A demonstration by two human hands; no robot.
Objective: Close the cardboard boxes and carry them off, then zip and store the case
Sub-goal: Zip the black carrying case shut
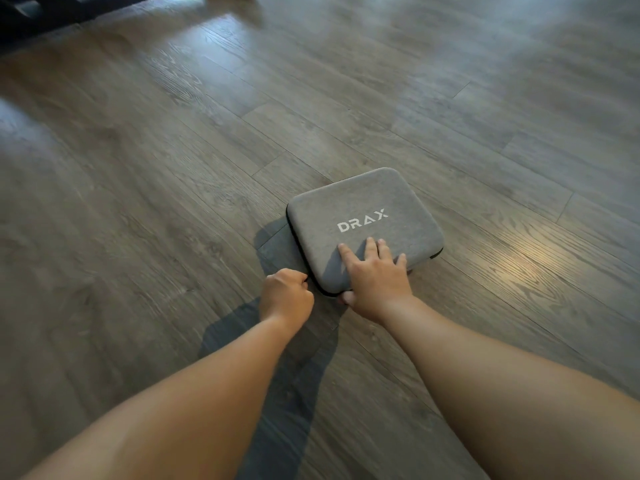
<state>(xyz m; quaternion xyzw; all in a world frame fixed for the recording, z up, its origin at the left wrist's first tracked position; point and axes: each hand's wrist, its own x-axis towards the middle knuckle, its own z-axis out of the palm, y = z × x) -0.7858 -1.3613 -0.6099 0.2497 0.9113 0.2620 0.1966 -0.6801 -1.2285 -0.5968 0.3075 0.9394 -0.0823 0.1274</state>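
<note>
A grey fabric case (360, 216) with white "DRAX" lettering lies flat on the wooden floor (173, 168), its lid down. A black zipper band runs along its near-left edge. My right hand (374, 275) presses flat on the lid's near corner, fingers spread, thumb hooked over the near edge. My left hand (285, 294) is curled at the case's near-left edge and pinches something small at the zipper band; the puller itself is hidden by the fingers. No cardboard boxes are in view.
Grey-brown wood planks stretch all around the case. A dark piece of furniture (41, 15) sits at the far left corner. A bright patch of light (519, 268) falls on the floor to the right of the case.
</note>
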